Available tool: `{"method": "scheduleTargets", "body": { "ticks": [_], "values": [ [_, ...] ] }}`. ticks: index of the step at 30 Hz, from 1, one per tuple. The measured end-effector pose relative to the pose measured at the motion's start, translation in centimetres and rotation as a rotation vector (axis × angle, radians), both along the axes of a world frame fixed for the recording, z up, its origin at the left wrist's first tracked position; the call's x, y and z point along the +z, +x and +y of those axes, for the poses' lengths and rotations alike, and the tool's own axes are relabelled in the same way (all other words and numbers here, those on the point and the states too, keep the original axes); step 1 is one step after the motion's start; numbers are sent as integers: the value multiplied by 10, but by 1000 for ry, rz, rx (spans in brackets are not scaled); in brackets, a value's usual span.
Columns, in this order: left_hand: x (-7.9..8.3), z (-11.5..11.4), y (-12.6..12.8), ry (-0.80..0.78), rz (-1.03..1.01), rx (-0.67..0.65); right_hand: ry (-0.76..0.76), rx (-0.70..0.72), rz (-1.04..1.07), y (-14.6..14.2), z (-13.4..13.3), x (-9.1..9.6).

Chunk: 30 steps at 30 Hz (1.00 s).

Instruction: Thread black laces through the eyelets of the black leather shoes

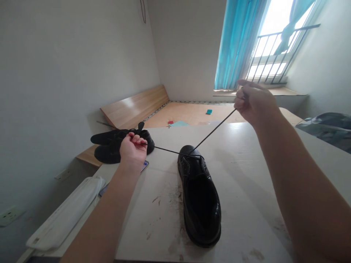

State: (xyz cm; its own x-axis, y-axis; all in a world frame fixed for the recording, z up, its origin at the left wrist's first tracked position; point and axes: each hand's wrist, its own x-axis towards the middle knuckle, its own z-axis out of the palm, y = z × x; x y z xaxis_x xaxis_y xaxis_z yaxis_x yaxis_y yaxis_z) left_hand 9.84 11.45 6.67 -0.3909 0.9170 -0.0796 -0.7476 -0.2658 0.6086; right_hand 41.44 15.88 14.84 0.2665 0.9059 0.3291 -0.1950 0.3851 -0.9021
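Note:
A black leather lace-up shoe (199, 197) rests on the stained white tabletop (153, 226), its toe pointing away from me and its opening toward me. A black shoelace (215, 128) runs from its top eyelets in two taut strands. My left hand (133, 149) pinches one strand, just in front of a dark heap that looks like another pair of black shoes (108, 148). My right hand (255, 104) holds the other strand, raised high to the right of the shoe.
A phone (144, 166) lies partly hidden by my left wrist. A white padded strip (64, 212) lies along the table's left side. A camouflage-patterned cloth (326, 131) sits at the right. Beyond the table are a wooden bed frame (134, 109) and a curtained window (270, 44).

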Motion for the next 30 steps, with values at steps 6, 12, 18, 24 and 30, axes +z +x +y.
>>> {"method": "scheduleTargets", "body": {
  "ticks": [6, 12, 18, 24, 30],
  "values": [
    [12, -1, -14, 25, 76, 12, 22, -86, -93, 5, -1, 0],
    [17, -8, 0, 100, 205, -210, -25, 158, -415, -11, -11, 0],
    [8, -15, 19, 185, 645, -524, -83, 512, -966, -42, -29, -17],
    [3, -28, 36, 226, 1005, -654, -80, 651, -1207, -53, -70, -54],
    [0, -29, 41, 250, 1024, -723, -187, 388, -1048, -22, -84, -63]
  ]
}}
